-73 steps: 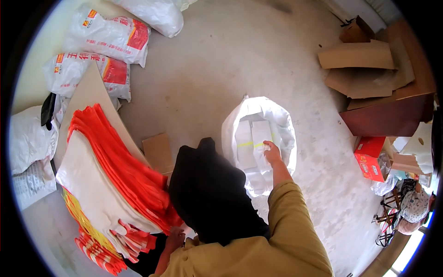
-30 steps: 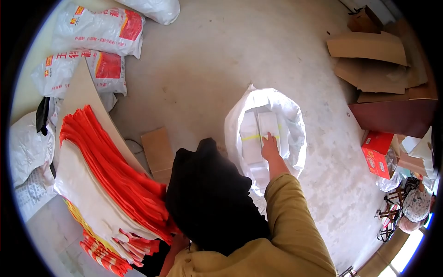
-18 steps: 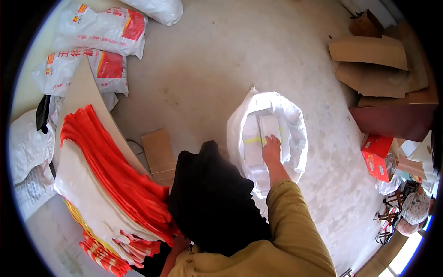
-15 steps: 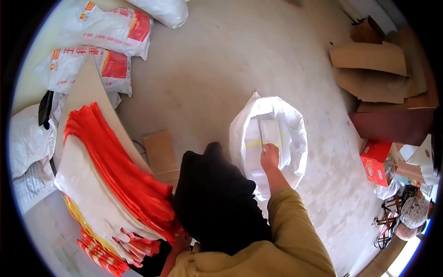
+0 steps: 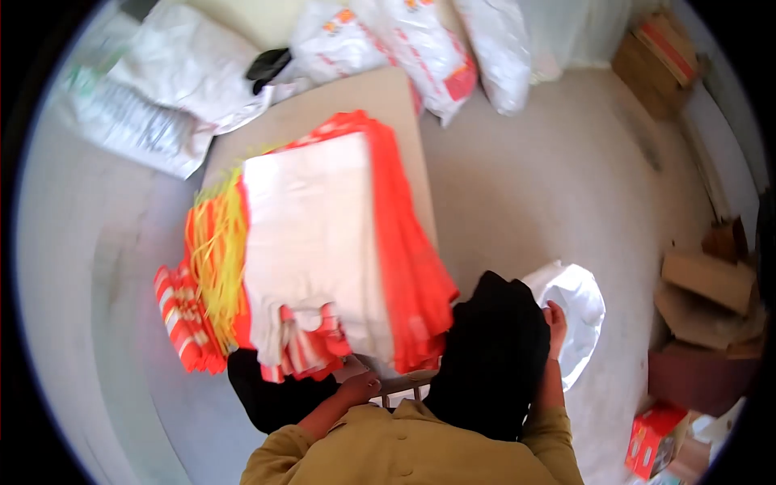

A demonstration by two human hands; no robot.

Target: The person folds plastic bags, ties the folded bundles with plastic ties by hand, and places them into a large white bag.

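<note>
My right hand (image 5: 555,325) is beside my right knee, at the near side of a white sack (image 5: 588,295) standing open on the floor. Its fingers are loosely bent, and nothing shows in them. Low over my lap, my left hand (image 5: 360,390) is closed, close to the near edge of a stack of red and white cloth-like bags (image 5: 311,218). Whatever it may hold is hidden. Yellow strings (image 5: 220,250) hang in a bunch along the stack's left side. The stack lies on a tan board (image 5: 408,121) in front of me.
Rolled red-and-white striped pieces (image 5: 179,323) lie left of the stack. Stuffed white sacks (image 5: 343,44) line the far wall. Cardboard boxes (image 5: 707,279) and a red carton (image 5: 651,440) stand on the right. My black-clad knees (image 5: 493,356) flank the stack's near edge.
My view has swung left from the sack to the stack. My right hand has drawn back out of the sack to its near side, and the thin, straight item it held no longer shows.
</note>
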